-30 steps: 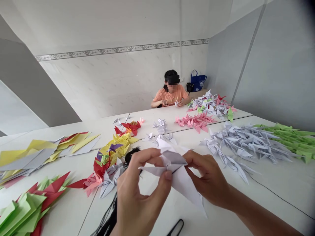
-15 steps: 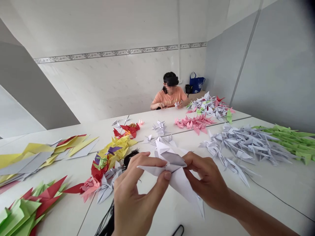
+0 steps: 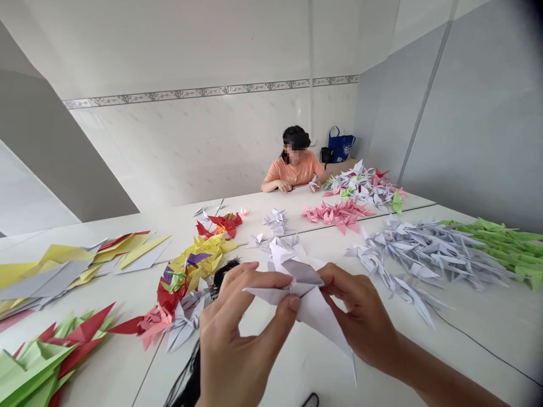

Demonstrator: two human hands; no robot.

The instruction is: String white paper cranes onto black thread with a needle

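A white paper origami crane, partly folded [image 3: 307, 302], is held up in front of me with its long point hanging down to the right. My left hand [image 3: 241, 333] pinches its left side between thumb and fingers. My right hand [image 3: 358, 319] grips its right side. Behind my left hand lie a pile of white paper cranes [image 3: 184, 319] and a heap of yellow ones [image 3: 197, 257]. Grey-white cranes [image 3: 428, 249] stretch out to the right of my right hand.
The white tables [image 3: 297, 373] hold heaps of folded green, red, yellow and pink paper. Black cords [image 3: 189, 379] lie below my left hand. Across the far table a seated person [image 3: 292, 169] works with both hands near a small white paper piece. A blue bag [image 3: 341, 145] stands behind.
My hands have shifted slightly right and the white crane has tilted with them. The far person's hands have moved apart, and the small white paper piece now sits further right.
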